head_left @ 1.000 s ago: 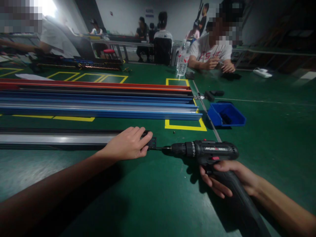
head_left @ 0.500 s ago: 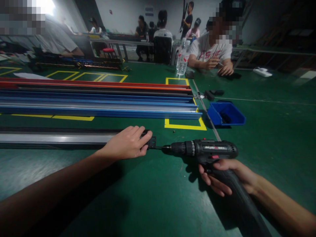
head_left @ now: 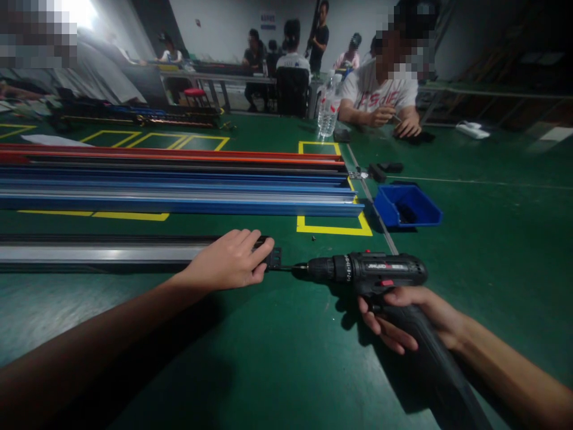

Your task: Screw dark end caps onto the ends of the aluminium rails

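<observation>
Evidently, on the green table (head_left: 286,364) we have the rail (head_left: 102,255); our right hand (head_left: 435,306) grips the drill (head_left: 394,267), our left hand (head_left: 233,260) clasps the rail's end fitting (head_left: 276,258); with the bit (head_left: 286,268) at it, we judge fastening underway, not finished.

Bright light (head_left: 87,13) glares at upper left, fading across a pale wall (head_left: 224,36) with a small sign (head_left: 268,20) — below stand a long table (head_left: 233,79), a red stool (head_left: 194,92) and a black office chair (head_left: 292,91) — while the right side lies dim.
</observation>
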`<state>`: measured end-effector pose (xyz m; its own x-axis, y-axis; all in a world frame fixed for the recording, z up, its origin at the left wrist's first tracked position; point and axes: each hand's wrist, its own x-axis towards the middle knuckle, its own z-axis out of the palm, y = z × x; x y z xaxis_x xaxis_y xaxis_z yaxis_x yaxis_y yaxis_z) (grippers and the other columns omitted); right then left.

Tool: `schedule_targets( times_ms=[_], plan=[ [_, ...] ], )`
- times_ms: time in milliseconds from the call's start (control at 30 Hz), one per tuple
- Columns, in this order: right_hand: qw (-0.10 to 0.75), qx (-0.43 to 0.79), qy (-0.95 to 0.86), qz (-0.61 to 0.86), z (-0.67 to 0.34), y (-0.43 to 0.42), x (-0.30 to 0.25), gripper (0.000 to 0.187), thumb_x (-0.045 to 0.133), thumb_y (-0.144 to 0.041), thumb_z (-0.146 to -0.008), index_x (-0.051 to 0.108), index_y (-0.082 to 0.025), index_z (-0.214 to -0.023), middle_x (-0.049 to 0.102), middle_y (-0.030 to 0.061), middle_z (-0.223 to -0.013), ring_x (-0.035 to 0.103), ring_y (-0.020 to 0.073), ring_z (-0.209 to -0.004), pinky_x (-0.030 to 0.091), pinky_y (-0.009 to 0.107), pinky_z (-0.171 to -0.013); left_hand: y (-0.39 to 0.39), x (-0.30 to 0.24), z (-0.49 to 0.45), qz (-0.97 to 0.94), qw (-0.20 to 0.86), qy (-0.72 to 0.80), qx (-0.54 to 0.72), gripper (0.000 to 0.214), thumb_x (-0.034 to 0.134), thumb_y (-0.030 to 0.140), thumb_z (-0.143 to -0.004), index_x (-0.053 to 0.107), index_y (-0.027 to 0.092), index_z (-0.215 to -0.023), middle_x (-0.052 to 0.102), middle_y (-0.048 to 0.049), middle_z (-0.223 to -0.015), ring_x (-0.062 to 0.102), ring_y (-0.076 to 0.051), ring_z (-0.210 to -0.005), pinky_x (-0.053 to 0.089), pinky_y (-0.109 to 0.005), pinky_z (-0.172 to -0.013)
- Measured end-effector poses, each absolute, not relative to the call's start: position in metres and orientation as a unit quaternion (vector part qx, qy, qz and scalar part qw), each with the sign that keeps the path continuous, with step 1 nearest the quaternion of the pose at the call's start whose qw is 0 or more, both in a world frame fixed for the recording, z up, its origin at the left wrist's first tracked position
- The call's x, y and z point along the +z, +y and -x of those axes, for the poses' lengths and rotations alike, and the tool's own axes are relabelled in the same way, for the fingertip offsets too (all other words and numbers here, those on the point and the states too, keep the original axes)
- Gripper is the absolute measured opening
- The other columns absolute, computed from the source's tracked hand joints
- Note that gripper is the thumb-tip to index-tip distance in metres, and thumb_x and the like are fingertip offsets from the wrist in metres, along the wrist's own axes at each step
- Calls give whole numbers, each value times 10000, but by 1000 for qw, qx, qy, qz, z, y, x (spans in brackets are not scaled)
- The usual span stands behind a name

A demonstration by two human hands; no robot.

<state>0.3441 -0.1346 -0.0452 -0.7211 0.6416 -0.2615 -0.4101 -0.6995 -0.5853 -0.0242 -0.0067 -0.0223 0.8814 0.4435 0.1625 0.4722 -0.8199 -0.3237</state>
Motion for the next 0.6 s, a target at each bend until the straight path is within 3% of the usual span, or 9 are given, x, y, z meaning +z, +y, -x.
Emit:
schedule_targets(
  times_ms=[600],
  plan=[
    [287, 898, -236, 238, -346, -136, -43, 396, 549, -305, -947, 676, -21, -1192, 733, 151, -981, 657, 81, -547, 581, 241, -638, -6, -24, 25, 953, 186, -234, -45, 413, 469, 276, -956, 596, 60, -1285, 657, -214, -1077, 646, -313, -901, 543, -427, -749]
  ],
)
